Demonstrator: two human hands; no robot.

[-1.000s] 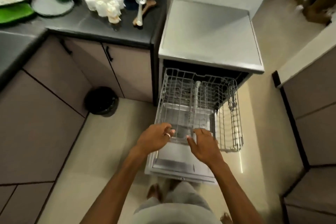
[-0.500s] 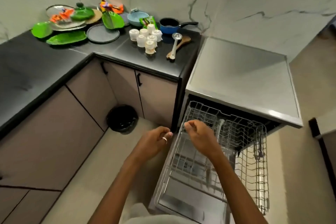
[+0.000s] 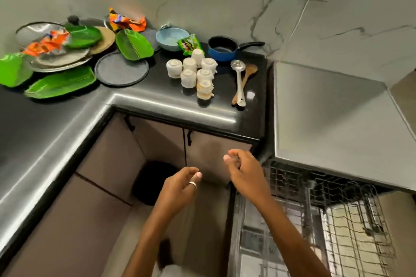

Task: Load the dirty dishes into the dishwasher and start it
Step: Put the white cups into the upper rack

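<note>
Two hands hover in the air and hold nothing. The left hand (image 3: pixel 179 184), with a ring on one finger, has its fingers (image 3: pixel 190 172) loosely curled and the thumb tip resting against them. The right hand (image 3: pixel 244 171), just beside it, has its fingers (image 3: pixel 235 156) loosely curled as well.

Right of the right hand and lower down, the wire rack (image 3: pixel 337 220) stands pulled out of the open dishwasher (image 3: pixel 326 114), under its grey top. Just beyond the fingers are the cupboard doors (image 3: pixel 162 141), and a black bin (image 3: pixel 150 182) sits on the floor beside the left hand.

Further ahead, the dirty dishes lie on the black worktop (image 3: pixel 67 119). A cluster of white cups (image 3: pixel 195 72) stands straight ahead of the fingers. Just right of them a metal ladle (image 3: pixel 239 83) lies across a wooden spoon (image 3: pixel 248 73). Behind these sit a blue saucepan (image 3: pixel 222 50), a green packet (image 3: pixel 189 44) and a blue bowl (image 3: pixel 172 38). Well to the left are a grey plate (image 3: pixel 121 68), green leaf-shaped plates (image 3: pixel 135 44) and a pile of metal plates (image 3: pixel 60 58) with orange wrappers (image 3: pixel 45 44) on top.
</note>
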